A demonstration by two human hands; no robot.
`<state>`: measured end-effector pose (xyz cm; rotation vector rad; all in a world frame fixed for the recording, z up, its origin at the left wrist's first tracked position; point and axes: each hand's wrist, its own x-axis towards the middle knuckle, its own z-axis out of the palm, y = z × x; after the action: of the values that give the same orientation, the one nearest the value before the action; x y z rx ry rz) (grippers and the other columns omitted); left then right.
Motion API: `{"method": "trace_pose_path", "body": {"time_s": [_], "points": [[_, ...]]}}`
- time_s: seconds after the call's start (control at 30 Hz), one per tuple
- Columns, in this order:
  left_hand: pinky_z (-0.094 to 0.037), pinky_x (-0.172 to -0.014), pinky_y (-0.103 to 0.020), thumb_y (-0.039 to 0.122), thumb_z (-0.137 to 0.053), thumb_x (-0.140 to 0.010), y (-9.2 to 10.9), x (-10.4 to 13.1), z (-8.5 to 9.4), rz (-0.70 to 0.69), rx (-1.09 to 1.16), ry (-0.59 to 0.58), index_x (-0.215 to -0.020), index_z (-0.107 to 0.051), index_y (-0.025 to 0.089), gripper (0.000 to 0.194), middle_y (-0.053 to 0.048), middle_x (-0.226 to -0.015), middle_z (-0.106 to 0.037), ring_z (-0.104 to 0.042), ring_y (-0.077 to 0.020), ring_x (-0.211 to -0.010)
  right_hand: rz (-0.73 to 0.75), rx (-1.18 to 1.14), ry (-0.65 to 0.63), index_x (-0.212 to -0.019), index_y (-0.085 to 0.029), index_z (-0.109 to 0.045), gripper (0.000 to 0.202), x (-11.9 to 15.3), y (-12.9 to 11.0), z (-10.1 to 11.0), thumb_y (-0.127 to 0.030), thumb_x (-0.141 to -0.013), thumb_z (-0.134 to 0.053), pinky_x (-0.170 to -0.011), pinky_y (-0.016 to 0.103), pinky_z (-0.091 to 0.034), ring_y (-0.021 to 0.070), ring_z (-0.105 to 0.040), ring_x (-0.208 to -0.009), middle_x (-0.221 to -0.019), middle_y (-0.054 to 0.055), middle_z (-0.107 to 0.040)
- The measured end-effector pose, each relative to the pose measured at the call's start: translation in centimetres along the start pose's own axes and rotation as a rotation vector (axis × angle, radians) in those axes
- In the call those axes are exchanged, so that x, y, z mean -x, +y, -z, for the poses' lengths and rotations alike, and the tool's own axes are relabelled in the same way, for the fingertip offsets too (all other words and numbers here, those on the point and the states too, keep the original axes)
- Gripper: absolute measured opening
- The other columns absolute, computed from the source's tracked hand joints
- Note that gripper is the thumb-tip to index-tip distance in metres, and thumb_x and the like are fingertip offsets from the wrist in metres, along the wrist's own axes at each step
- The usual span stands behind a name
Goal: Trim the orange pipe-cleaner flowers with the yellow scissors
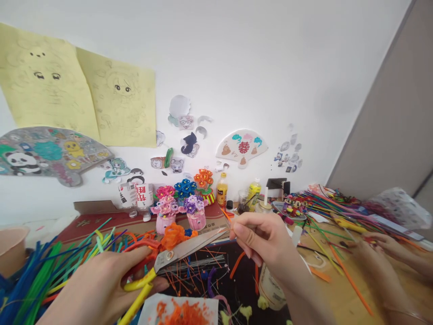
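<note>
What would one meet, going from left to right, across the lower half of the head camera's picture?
Pale container → left hand → blades of the scissors → right hand → another person's hands.

I wear the one camera on my head, so it looks from above the near side of the tabletop (pixel 341 298), forward and down. My left hand (pixel 108 271) and right hand (pixel 265 237) are close to the lens, low in the frame, with my forearms running off the bottom. Past them the view faces the wall (pixel 304 81) — it fills most of the upper half — and the tabletop's back edge lies a little below mid-height. It is a wide view, taking in another person's hand (pixel 387 246) at far right and the slanting grey panel (pixel 389 113) behind.
</note>
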<state>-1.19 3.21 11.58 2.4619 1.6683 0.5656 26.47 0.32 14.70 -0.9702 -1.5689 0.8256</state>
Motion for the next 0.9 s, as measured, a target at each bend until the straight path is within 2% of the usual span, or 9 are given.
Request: {"method": "trace_pose_path", "body": {"time_s": [0.1, 0.17, 0.4, 0.5, 0.7, 0.77, 0.9], "points": [[-0.037, -0.052, -0.025, 0.064, -0.052, -0.075, 0.3, -0.2, 0.2, 0.025, -0.046, -0.093, -0.075, -0.069, 0.028, 0.040, 0.004, -0.061, -0.071, -0.061, -0.0170, -0.053, -0.003, -0.002, 0.005, -0.067, -0.014, -0.065, 0.033, 0.0, -0.1, 0.0, -0.039, -0.088, -0.058, -0.035, 0.018, -0.021, 0.0045, -0.033, -0.036, -0.045, -0.006, -0.043], [-0.037, -0.054, -0.025, 0.064, -0.050, -0.076, 0.4, -0.3, 0.4, 0.026, -0.042, -0.101, -0.075, -0.069, 0.028, 0.040, 0.003, -0.064, -0.072, -0.062, -0.0175, -0.055, -0.008, -0.003, 0.008, -0.067, -0.014, -0.064, 0.033, -0.1, -0.2, -0.1, -0.039, -0.088, -0.058, -0.035, 0.018, -0.021, 0.0046, -0.033, -0.036, -0.044, -0.006, -0.043], [-0.040, -0.056, -0.028, 0.062, -0.050, -0.074, 0.3, -0.2, 0.6, 0.044, -0.051, -0.068, -0.077, -0.068, 0.031, 0.036, 0.002, -0.069, -0.074, -0.066, -0.0220, -0.062, -0.019, -0.030, 0.008, -0.067, -0.014, -0.063, 0.034, -0.1, -0.4, -0.2, -0.041, -0.087, -0.059, -0.035, 0.019, -0.022, 0.0049, -0.033, -0.035, -0.045, -0.006, -0.043], [-0.042, -0.059, -0.030, 0.053, -0.052, -0.071, 0.6, 0.4, 0.7, 0.101, -0.081, -0.067, -0.081, -0.064, 0.031, 0.027, 0.000, -0.081, -0.076, -0.068, -0.0255, -0.072, -0.027, -0.020, -0.007, -0.065, -0.015, -0.060, 0.035, -0.1, -0.3, -0.3, -0.042, -0.087, -0.057, -0.034, 0.018, -0.022, 0.0045, -0.033, -0.035, -0.045, -0.006, -0.044], [-0.046, -0.064, -0.031, 0.041, -0.048, -0.066, 1.7, 1.3, 1.2, 0.105, -0.055, -0.077, -0.085, -0.058, 0.032, 0.023, 0.002, -0.083, -0.074, -0.068, -0.0248, -0.077, -0.026, -0.040, -0.037, -0.056, -0.017, -0.049, 0.043, 0.0, -0.4, -0.7, -0.045, -0.087, -0.057, -0.036, 0.019, -0.023, 0.0047, -0.035, -0.036, -0.046, -0.006, -0.042], [-0.047, -0.065, -0.032, 0.041, -0.049, -0.066, 1.5, 1.4, 1.2, 0.109, -0.093, -0.040, -0.085, -0.058, 0.032, 0.023, 0.000, -0.089, -0.075, -0.069, -0.0263, -0.080, -0.022, -0.058, -0.035, -0.058, -0.016, -0.052, 0.043, 0.1, -0.5, -0.8, -0.047, -0.087, -0.058, -0.036, 0.019, -0.022, 0.0046, -0.034, -0.036, -0.046, -0.006, -0.042], [-0.048, -0.067, -0.034, 0.047, -0.042, -0.075, 0.3, 1.8, 0.6, 0.062, -0.112, -0.001, -0.092, -0.062, 0.031, 0.030, -0.003, -0.095, -0.076, -0.070, -0.0291, -0.085, -0.029, -0.074, -0.036, -0.066, -0.014, -0.061, 0.039, 0.2, -0.6, -1.0, -0.047, -0.087, -0.058, -0.035, 0.019, -0.021, 0.0045, -0.032, -0.036, -0.046, -0.007, -0.042]]}}
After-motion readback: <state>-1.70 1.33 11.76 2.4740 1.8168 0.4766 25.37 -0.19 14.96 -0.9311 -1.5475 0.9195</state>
